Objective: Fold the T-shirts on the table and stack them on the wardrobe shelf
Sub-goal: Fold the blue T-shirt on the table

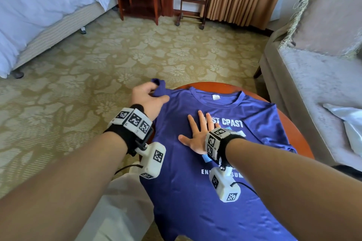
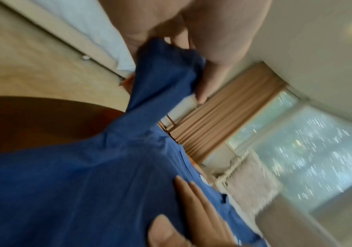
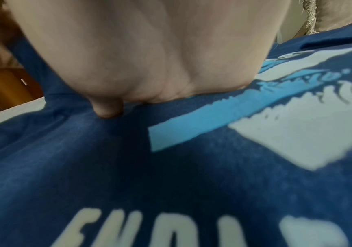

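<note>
Face-up on the round bench (image 1: 305, 143), a blue T-shirt (image 1: 192, 191) runs collar-away from the person. Left hand (image 1: 147, 100) pinches the sleeve (image 1: 159, 86) at the shirt's left edge, nearer the coming fold; right hand (image 1: 197, 133) presses flat, fingers spread, on the chest.

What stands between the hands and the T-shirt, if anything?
Nothing. The left hand already grips the sleeve, and the right hand lies flat on the T-shirt. The wardrobe shelf is out of view.

"cpast" in white on the blue t-shirt (image 1: 195, 191)
</note>
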`<act>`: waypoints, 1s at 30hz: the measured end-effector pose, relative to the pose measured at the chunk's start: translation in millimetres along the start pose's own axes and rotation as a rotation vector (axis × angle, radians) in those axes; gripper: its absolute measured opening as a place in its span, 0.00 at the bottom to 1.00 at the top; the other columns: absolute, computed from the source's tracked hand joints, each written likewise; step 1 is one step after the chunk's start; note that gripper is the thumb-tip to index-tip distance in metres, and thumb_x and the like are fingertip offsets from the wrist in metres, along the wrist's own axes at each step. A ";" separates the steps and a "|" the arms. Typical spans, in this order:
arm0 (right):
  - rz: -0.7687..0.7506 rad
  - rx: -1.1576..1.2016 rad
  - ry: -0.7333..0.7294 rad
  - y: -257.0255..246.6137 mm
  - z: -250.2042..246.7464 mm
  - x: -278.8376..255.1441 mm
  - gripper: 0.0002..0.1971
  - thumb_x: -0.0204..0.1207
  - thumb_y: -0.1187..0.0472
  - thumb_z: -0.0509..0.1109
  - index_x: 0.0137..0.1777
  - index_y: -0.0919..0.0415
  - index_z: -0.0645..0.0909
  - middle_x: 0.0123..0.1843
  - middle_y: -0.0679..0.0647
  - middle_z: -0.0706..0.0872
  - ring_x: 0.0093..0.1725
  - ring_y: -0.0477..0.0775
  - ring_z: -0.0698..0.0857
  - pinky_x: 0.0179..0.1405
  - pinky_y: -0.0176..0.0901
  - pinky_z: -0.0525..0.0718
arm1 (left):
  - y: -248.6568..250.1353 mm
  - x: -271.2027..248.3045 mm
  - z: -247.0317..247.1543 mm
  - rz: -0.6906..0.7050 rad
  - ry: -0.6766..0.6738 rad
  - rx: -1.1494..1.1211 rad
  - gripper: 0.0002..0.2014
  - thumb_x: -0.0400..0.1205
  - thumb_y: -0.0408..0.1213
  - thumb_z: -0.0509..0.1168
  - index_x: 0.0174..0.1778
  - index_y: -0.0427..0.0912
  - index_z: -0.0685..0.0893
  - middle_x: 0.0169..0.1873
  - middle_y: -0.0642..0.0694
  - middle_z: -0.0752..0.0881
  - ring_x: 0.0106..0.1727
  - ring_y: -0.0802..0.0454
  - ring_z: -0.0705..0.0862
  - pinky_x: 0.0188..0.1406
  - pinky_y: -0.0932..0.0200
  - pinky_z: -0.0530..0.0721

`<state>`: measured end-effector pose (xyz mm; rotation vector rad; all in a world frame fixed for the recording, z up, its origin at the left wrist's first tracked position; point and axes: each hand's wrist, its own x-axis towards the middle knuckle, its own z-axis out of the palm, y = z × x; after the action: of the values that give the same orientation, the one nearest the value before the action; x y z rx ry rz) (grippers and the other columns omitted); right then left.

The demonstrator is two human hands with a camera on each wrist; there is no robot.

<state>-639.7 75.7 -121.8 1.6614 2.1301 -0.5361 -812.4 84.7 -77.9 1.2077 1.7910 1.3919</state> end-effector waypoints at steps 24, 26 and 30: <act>0.514 0.376 0.312 140.1 -68.4 -12.9 0.31 0.76 0.57 0.62 0.79 0.63 0.61 0.77 0.63 0.65 0.77 0.67 0.64 0.75 0.57 0.65 | -3.2 6.1 73.3 -0.019 -0.506 0.786 0.16 0.67 0.35 0.81 0.49 0.47 0.87 0.45 0.52 0.79 0.53 0.48 0.83 0.46 0.63 0.76; 0.562 0.417 0.367 153.8 -70.0 -8.1 0.29 0.76 0.59 0.63 0.77 0.64 0.62 0.77 0.63 0.65 0.76 0.67 0.66 0.75 0.55 0.64 | -0.8 14.5 77.6 -0.094 -0.398 0.584 0.14 0.64 0.36 0.82 0.41 0.48 0.87 0.40 0.52 0.83 0.49 0.48 0.85 0.45 0.60 0.79; 0.613 0.491 0.431 180.5 -83.5 2.5 0.27 0.76 0.63 0.62 0.77 0.59 0.65 0.75 0.61 0.67 0.74 0.66 0.70 0.75 0.56 0.68 | 1.2 48.1 80.7 -0.230 -0.060 0.371 0.09 0.70 0.30 0.75 0.40 0.46 0.85 0.49 0.44 0.89 0.53 0.42 0.86 0.51 0.57 0.81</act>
<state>-470.3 161.8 -63.1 2.7737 1.6543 -0.5655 -764.7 163.5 -96.6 1.1613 2.1308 0.9117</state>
